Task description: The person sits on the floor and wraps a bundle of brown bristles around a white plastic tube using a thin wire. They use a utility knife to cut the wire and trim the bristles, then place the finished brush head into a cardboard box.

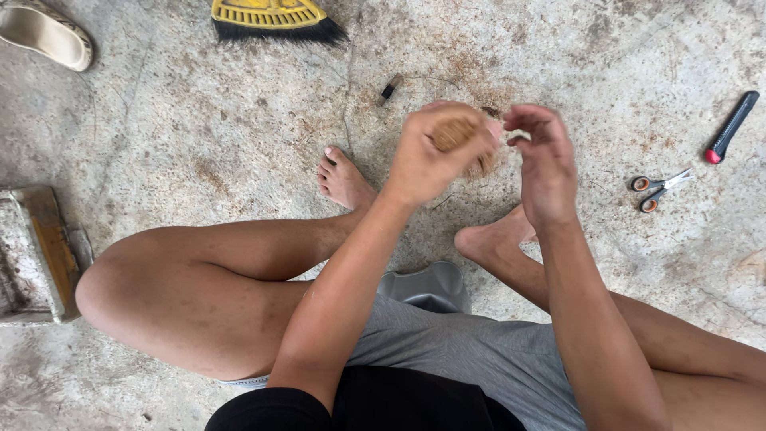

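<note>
The floor (pixel 199 120) is rough grey concrete with rusty stains, and it fills the view. A person sits on it with bare legs folded, in grey shorts (pixel 471 351); the left foot (pixel 343 179) points to 12 o'clock near the middle, and the right foot (pixel 495 238) lies just right of it.

At 9 o'clock, at the left edge, sits a worn block (pixel 36 255) with a yellowish side. At 12 o'clock, along the top edge, lies a broom (pixel 271 17) with a yellow head and dark bristles. At 10 o'clock, in the top left corner, is a pale sandal (pixel 44 33). A grey stool (pixel 427 286) shows between the legs at the centre.

The left hand (pixel 435 152) is raised just above centre, its fingers curled around a brown fibre bundle (pixel 463 144), which it grips. The right hand (pixel 542 164) hovers just beside it at 3 o'clock, half open with the fingers bent toward the bundle; whether its fingertips touch the fibres cannot be told.

At 2 o'clock, well apart from the hands, lie scissors (pixel 658 187) with orange-lined handles, and beyond them a black knife (pixel 730 128) with a red tip. At 12 o'clock from the hands, a small dark clip (pixel 389 88) rests on a thin wire.
</note>
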